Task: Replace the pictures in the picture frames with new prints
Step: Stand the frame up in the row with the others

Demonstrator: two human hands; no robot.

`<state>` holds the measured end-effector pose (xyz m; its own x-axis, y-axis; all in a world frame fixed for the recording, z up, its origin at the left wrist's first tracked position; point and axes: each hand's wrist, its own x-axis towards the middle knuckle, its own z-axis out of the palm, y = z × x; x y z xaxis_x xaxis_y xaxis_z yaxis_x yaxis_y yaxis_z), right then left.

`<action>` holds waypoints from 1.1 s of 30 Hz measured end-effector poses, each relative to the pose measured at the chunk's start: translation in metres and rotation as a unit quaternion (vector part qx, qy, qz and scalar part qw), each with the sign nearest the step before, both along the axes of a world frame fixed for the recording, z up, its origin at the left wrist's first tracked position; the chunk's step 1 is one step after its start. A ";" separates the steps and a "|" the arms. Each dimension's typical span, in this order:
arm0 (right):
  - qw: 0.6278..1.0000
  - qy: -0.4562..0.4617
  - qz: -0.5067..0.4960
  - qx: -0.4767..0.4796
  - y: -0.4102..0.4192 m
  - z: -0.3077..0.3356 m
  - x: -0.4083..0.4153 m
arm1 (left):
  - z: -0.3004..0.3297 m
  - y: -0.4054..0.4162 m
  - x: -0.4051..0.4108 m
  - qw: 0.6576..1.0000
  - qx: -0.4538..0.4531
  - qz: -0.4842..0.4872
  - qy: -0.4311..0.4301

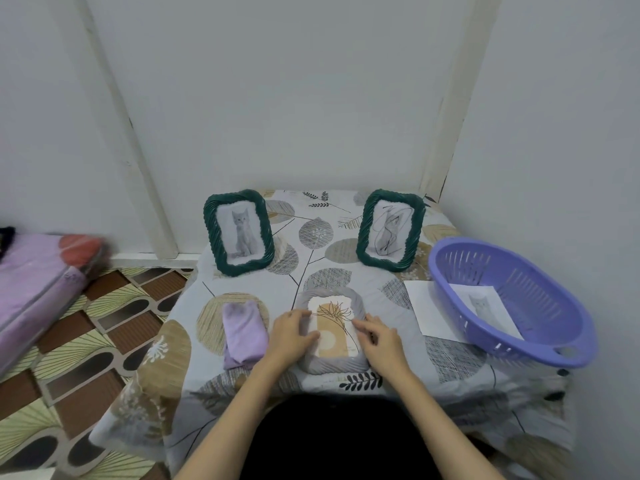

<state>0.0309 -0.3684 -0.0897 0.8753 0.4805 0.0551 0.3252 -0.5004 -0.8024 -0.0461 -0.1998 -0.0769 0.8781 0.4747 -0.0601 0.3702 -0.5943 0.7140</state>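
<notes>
While flanking grey frame (331, 365), both hands (290, 332) edge-side.

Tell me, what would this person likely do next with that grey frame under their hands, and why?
Probably flip the grey frame face down to reach its back. It lies flat, face up, with the flower print inside, and the left hand and right hand rest on its two sides.

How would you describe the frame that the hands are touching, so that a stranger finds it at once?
On the leaf-patterned table, look at the near edge, in front of the two upright green frames. The grey frame lies flat there, between the folded purple cloth and the basket. Unlike the green frames, which show cats, it is grey and holds a plant drawing.
</notes>
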 end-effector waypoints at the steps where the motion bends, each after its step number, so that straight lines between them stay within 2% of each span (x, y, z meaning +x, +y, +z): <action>1: 0.999 0.021 -0.021 0.042 0.000 0.000 -0.003 | 0.001 -0.001 0.000 0.999 -0.048 0.018 -0.018; 4: 0.989 0.059 -0.072 0.119 0.000 0.004 -0.012 | 0.004 -0.005 -0.002 0.981 -0.173 0.053 -0.075; 8: 0.963 0.110 -0.068 0.238 -0.003 0.010 -0.015 | 0.002 -0.006 -0.009 0.955 -0.234 0.072 -0.169; 11: 0.954 0.101 -0.049 0.277 -0.006 0.014 -0.016 | 0.013 -0.007 -0.012 0.935 -0.285 0.060 -0.203; 13: 0.953 0.094 -0.036 0.286 -0.007 0.016 -0.016 | 0.020 -0.009 -0.014 0.921 -0.325 0.052 -0.207; 16: 0.949 0.084 -0.040 0.301 -0.009 0.021 -0.015 | 0.025 -0.009 -0.018 0.924 -0.312 0.044 -0.215; 19: 0.940 0.097 -0.031 0.325 -0.015 0.041 -0.012 | 0.038 -0.009 -0.023 0.915 -0.336 0.023 -0.222; 24: 0.968 0.029 0.062 0.240 -0.024 0.085 -0.001 | 0.069 -0.005 -0.030 0.898 -0.352 -0.044 -0.260; 31: 0.947 0.043 0.173 0.267 -0.028 0.132 0.006 | 0.090 -0.007 -0.033 0.865 -0.392 -0.087 -0.300; 33: 0.946 0.035 0.196 0.255 -0.026 0.136 0.004 | 0.094 -0.009 -0.034 0.871 -0.370 -0.102 -0.306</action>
